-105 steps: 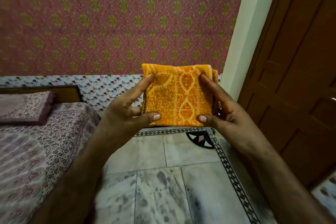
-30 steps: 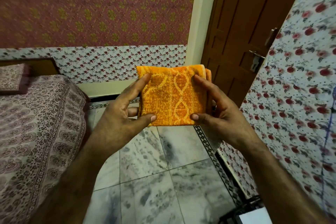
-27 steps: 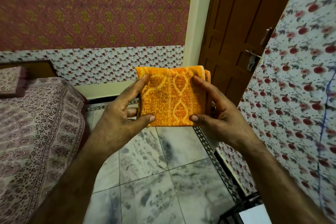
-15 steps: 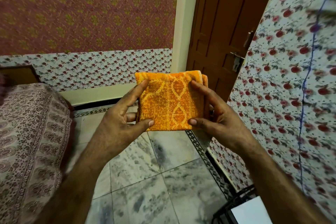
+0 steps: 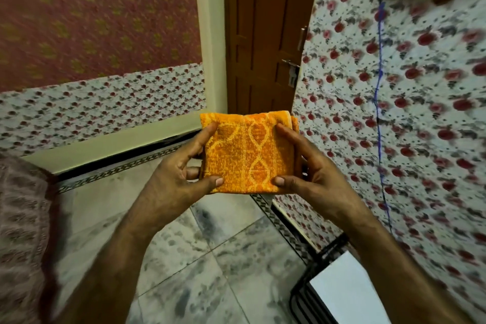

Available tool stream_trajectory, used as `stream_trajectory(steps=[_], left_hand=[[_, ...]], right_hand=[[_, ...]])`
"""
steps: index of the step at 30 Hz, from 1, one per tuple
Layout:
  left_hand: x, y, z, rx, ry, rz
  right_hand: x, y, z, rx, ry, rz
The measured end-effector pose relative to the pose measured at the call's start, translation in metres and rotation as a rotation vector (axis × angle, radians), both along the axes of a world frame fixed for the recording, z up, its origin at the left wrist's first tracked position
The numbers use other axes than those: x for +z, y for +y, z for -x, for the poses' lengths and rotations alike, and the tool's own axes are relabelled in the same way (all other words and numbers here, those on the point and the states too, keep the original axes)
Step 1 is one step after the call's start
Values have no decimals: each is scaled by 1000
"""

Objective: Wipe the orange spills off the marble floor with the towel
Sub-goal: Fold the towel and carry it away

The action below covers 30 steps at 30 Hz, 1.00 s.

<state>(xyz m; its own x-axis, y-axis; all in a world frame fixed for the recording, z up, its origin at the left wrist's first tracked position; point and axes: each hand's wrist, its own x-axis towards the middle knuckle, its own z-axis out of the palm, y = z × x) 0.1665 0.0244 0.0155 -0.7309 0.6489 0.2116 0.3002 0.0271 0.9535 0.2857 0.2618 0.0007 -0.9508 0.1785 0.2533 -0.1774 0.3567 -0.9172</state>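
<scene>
A folded orange towel with a paler diamond pattern is held upright in front of me, well above the floor. My left hand grips its left edge, thumb at the lower corner and fingers behind. My right hand grips the right edge the same way. Below lies the grey-veined marble floor. No orange spill shows on the part of the floor in view.
A bed with a patterned cover fills the left edge. A brown wooden door stands ahead, with a floral-tiled wall close on the right. A black metal frame with a white top sits at the lower right.
The view has swung to the right: the bed has slid out to the left and the right wall and door fill more of the picture. Both hands keep the same hold on the towel.
</scene>
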Motion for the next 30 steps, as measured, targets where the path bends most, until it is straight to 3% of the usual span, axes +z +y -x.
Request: stream_trajectory(steps=[16,30], left_hand=[[-39,210,-24,-422,-38,87],[-167,370,-56,-726,114,382]], right_hand=[[-55,141,-109,-420,-84,72],[-198,195,-188,-839,-147,300]])
